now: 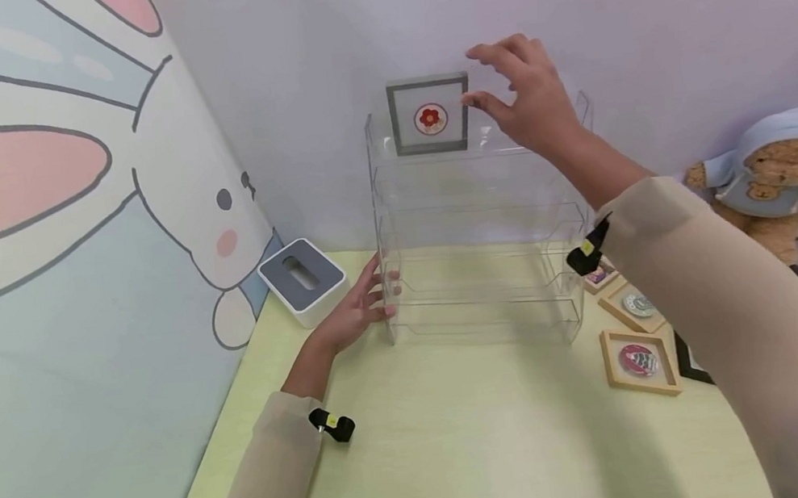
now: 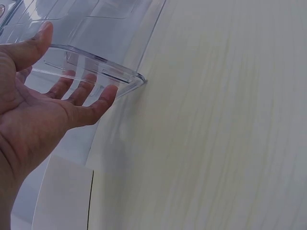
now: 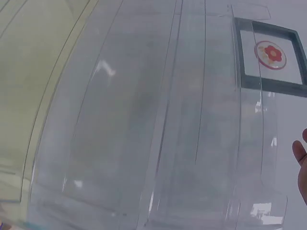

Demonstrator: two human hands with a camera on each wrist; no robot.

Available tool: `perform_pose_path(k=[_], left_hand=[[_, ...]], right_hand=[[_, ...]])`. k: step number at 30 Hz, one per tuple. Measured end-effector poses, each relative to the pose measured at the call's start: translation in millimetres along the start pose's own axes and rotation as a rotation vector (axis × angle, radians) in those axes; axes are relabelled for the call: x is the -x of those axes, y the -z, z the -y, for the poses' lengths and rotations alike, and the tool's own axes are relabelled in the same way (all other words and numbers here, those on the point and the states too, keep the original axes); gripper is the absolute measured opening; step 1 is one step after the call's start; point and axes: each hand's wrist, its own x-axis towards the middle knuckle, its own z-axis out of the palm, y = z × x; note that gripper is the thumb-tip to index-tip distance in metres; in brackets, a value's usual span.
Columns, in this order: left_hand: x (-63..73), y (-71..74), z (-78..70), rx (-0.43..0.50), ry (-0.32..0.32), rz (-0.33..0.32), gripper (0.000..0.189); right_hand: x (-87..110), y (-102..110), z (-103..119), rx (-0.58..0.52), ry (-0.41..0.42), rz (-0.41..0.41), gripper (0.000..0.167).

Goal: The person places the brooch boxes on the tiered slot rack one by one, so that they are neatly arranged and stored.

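A clear stepped display rack (image 1: 477,299) stands against the back wall. On its top tier a grey square frame (image 1: 432,148), with a red-flower badge (image 1: 431,119) inside, stands upright toward the left. My right hand (image 1: 529,93) is raised just right of this frame, thumb and forefinger spread apart with nothing between them. In the right wrist view a gap shows between the fingertips (image 3: 299,152) and the frame. Low at the rack's left side is my left hand (image 1: 356,312), its fingers spread and loosely bent along the clear side panel.
A white tissue box (image 1: 304,283) with a grey top sits left of the rack. Wooden frames with badges (image 1: 640,361) and a black frame (image 1: 690,360) lie at the right. A teddy bear (image 1: 774,177) sits behind them. A rabbit mural (image 1: 182,199) covers the left wall.
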Motion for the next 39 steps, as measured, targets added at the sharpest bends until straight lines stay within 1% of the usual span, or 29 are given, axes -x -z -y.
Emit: perform_pose_path(k=[3, 5, 9, 12, 14, 16, 19, 23, 26, 28, 33, 34, 36, 39], left_hand=[[-1.0, 0.4, -0.4, 0.0, -0.004, 0.001, 0.108], [0.0, 1.2, 0.4, 0.003, -0.005, 0.003, 0.108], [3.4, 4.1, 1.7, -0.002, 0.002, 0.001, 0.108], [4.7, 6.1, 1.1, -0.002, 0.005, -0.001, 0.108], [5.0, 6.9, 1.3, 0.006, 0.003, 0.0, 0.108], [5.9, 7.6, 2.1, 0.01, 0.002, 0.0, 0.107], [8.2, 9.0, 3.9, 0.006, 0.0, -0.004, 0.108], [11.4, 10.6, 4.1, -0.011, -0.001, -0.012, 0.108], [11.9, 10.6, 3.0, -0.024, 0.002, -0.015, 0.107], [11.8, 10.2, 2.5, -0.027, 0.002, -0.015, 0.107], [12.4, 9.3, 2.2, -0.011, 0.015, -0.017, 0.109], [12.2, 9.1, 2.1, -0.008, 0.018, -0.016, 0.109], [11.9, 8.8, 2.0, -0.004, 0.023, -0.015, 0.109], [11.4, 9.1, 2.5, 0.001, 0.026, -0.013, 0.109]], right_hand=[[14.1, 17, -14, 0.018, 0.035, -0.025, 0.06], [26.8, 27, -25, 0.028, 0.057, -0.045, 0.06], [56.0, 47, -49, 0.035, 0.14, -0.102, 0.061], [78.8, 61, -66, 0.028, 0.192, -0.169, 0.074], [94.7, 71, -76, 0.037, 0.187, -0.194, 0.085], [111.5, 82, -83, 0.043, 0.156, -0.185, 0.085], [138.9, 98, -93, 0.082, 0.086, -0.131, 0.075], [174.4, 118, -106, 0.186, 0.018, -0.05, 0.074], [198.8, 130, -119, 0.27, -0.024, 0.037, 0.074], [214.9, 137, -129, 0.297, -0.064, 0.097, 0.064], [260.6, 148, -158, 0.295, -0.193, 0.25, 0.05], [271.0, 149, -164, 0.302, -0.237, 0.284, 0.05], [291.8, 152, -177, 0.316, -0.299, 0.335, 0.051], [320.3, 156, -197, 0.323, -0.408, 0.399, 0.059]])
